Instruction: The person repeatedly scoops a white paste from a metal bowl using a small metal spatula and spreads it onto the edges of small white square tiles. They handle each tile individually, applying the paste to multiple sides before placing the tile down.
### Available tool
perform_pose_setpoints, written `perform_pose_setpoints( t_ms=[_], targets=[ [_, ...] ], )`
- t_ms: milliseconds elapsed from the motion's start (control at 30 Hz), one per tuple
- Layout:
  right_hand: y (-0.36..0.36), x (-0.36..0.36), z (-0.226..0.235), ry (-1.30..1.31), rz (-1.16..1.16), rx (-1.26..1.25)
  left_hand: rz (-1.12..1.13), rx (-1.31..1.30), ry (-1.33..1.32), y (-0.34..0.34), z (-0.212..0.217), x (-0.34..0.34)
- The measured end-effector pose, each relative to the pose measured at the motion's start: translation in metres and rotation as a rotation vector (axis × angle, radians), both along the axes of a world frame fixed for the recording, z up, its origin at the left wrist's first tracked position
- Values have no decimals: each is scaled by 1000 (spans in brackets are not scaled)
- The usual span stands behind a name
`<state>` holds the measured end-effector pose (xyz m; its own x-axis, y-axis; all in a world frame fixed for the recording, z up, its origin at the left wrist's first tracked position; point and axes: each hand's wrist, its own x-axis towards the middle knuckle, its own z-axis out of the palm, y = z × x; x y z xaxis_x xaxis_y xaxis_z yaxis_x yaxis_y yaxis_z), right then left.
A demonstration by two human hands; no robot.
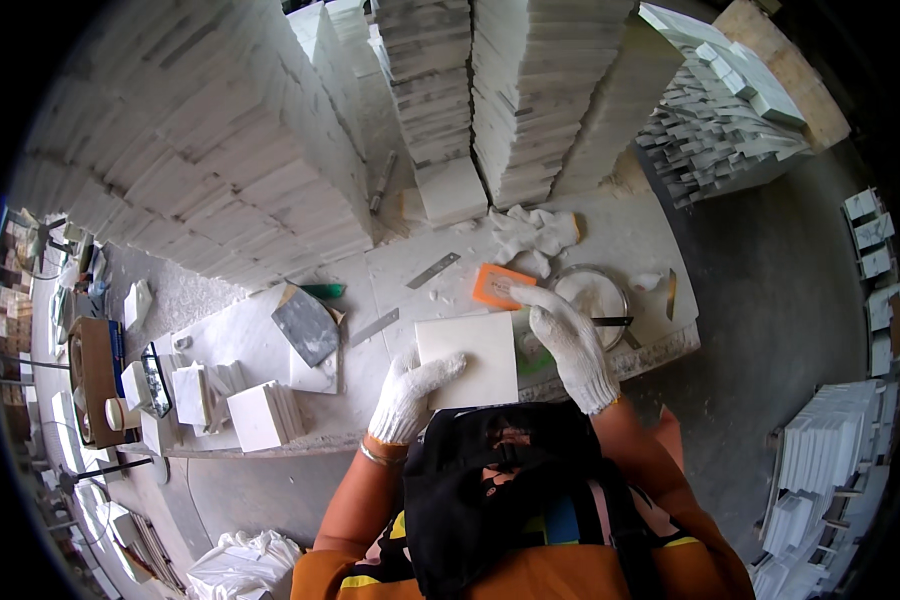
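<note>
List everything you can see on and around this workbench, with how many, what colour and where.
square white stone tile: one, white, flat on the bench under both hands
orange rectangular pad: one, orange, just beyond the tile
round shallow dish: one, pale, right of the pad
crumpled white rags: a heap, white, behind the pad
flat metal blades: two, grey, left of the pad
dark grey slab piece: one, left part of the bench
tall stacks of white tiles: many, white, along the back
small white tile blocks: several, near left corner
white stone workbench: one
left hand: white knit glove, flat on the tile's near left edge
right hand: white knit glove, at the tile's right edge
</note>
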<state>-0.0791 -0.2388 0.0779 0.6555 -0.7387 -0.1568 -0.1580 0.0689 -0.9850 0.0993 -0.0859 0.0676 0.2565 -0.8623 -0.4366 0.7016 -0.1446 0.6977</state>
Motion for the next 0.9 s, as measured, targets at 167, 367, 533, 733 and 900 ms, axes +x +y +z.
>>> perform_pose_setpoints(
  t_ms=[167,367,533,733,900],
  targets=[
    [5,10,-11,-102,101,134,-17,-25,-52,-1,3,-6],
    [27,-9,-22,58,234,71,64,-47,-29,2,-12,-1],
    [22,-41,-16,205,338,-116,134,-116,16,-2,-16,5],
    [13,-46,-5,160,103,-249,89,-120,37,-2,-21,3],
    [10,-43,-10,173,93,-375,37,-111,54,0,-19,1]
  ],
)
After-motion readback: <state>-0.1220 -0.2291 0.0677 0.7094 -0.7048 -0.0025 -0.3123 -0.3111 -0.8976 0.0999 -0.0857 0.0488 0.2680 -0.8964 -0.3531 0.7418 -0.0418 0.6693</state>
